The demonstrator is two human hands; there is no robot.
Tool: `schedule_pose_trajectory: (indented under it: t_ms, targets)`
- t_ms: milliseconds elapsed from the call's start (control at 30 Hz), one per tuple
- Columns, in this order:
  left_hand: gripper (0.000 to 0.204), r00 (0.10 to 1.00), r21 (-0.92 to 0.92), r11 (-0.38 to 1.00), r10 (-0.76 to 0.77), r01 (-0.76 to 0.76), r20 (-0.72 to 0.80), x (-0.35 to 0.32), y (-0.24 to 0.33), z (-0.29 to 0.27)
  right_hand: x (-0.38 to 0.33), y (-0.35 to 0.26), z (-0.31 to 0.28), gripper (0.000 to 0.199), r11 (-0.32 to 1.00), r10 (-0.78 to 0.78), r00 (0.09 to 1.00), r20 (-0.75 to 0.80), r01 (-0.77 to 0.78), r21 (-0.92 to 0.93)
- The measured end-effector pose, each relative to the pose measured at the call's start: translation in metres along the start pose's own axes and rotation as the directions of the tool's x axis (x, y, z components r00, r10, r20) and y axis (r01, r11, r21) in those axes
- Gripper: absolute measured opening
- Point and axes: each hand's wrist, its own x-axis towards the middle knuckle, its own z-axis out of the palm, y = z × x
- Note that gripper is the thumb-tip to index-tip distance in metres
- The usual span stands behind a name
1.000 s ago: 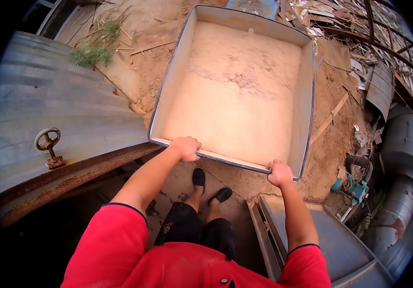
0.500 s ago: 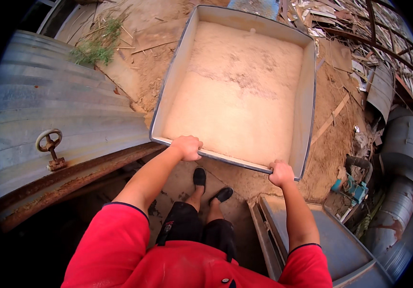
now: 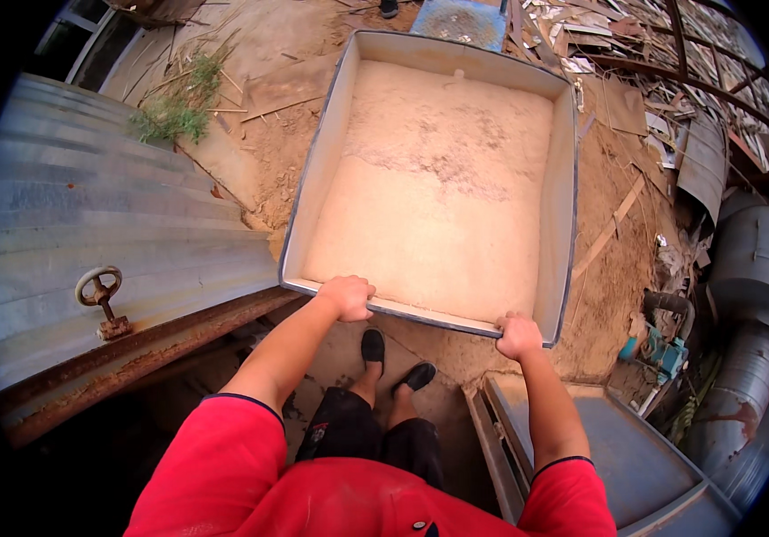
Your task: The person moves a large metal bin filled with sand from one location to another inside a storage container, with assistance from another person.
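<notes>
A large rectangular bin with pale grey walls and a dark rim [image 3: 438,321] stands in front of me, slightly turned. Inside it lies a tan, dusty-looking material [image 3: 411,242] with a darker, rougher patch toward the far half. My left hand [image 3: 346,297] is closed over the near rim close to its left end. Near the right corner of that same side, my right hand [image 3: 520,335] grips the rim too. Both arms reach forward, and my fingertips are partly hidden behind the edge.
Corrugated metal sheeting [image 3: 89,197] with a rusty handwheel [image 3: 99,286] and beam lies left. At right are a grey metal panel [image 3: 608,447], a teal valve-like fitting [image 3: 671,358] and a large cylinder [image 3: 751,268]. Scrap [image 3: 581,36] and a blue plate [image 3: 460,22] lie beyond.
The whole view has shifted, so the bin, hands and surroundings sit a little lower. Both hands keep their grip on the rim. A dark shoe now shows at the far top edge.
</notes>
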Motion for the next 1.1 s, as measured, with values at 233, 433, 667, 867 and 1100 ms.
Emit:
schedule_pose_trajectory:
  t_ms: [233, 433, 667, 867, 1100]
  targets:
    - [0.037, 1.000, -0.015, 1.000, -0.008, 0.008, -0.007, 0.001, -0.005, -0.001, 0.002, -0.004, 0.001, 0.025, 0.999, 0.004, 1.000, -0.023, -0.002, 0.047]
    - [0.034, 1.000, -0.029, 0.999, -0.020, 0.019, -0.015, -0.004, -0.015, 0.003, 0.006, -0.019, -0.001, 0.023, 0.999, -0.003, 1.000, -0.026, 0.004, 0.039]
    - [0.031, 0.998, -0.042, 0.999, -0.032, 0.030, -0.055, -0.011, -0.016, 0.000, 0.008, -0.024, 0.000, 0.020, 0.999, 0.011, 0.998, -0.058, -0.009, 0.032]
    - [0.031, 0.972, -0.031, 0.990, -0.141, 0.137, -0.190, -0.026, 0.001, 0.002, 0.003, -0.023, 0.004, 0.013, 0.999, 0.025, 0.997, -0.070, -0.024, 0.022]
    - [0.045, 0.578, -0.097, 0.995, -0.098, 0.032, -0.810, -0.089, 0.043, 0.060, -0.003, -0.028, 0.001, 0.017, 1.000, 0.015, 0.994, -0.104, -0.013, 0.021]
